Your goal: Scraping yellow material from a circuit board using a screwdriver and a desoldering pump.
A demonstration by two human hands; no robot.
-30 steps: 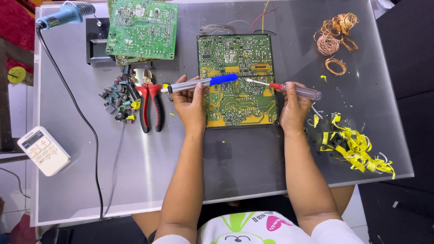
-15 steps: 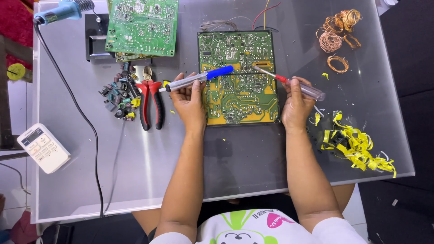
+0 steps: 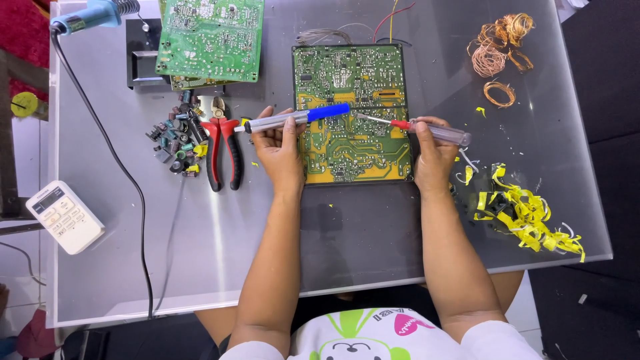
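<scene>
Two tools over flat green circuit board (image 3: pixel 351 113): left hand (image 3: pixel 279 145) grips tubular pump (image 3: pixel 293 119), right hand (image 3: pixel 431 155) clear-handled screwdriver (image 3: pixel 427 130).

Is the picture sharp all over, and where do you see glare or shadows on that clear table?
Head view: sharp nearly throughout, the traces on the green circuit board crisp; pale glare streaks the clear tabletop left of the left hand; soft shadow lies below the board between the forearms; the right hand and its screwdriver show no motion blur; the table edges bow slightly, suggesting wide-lens distortion.
</scene>
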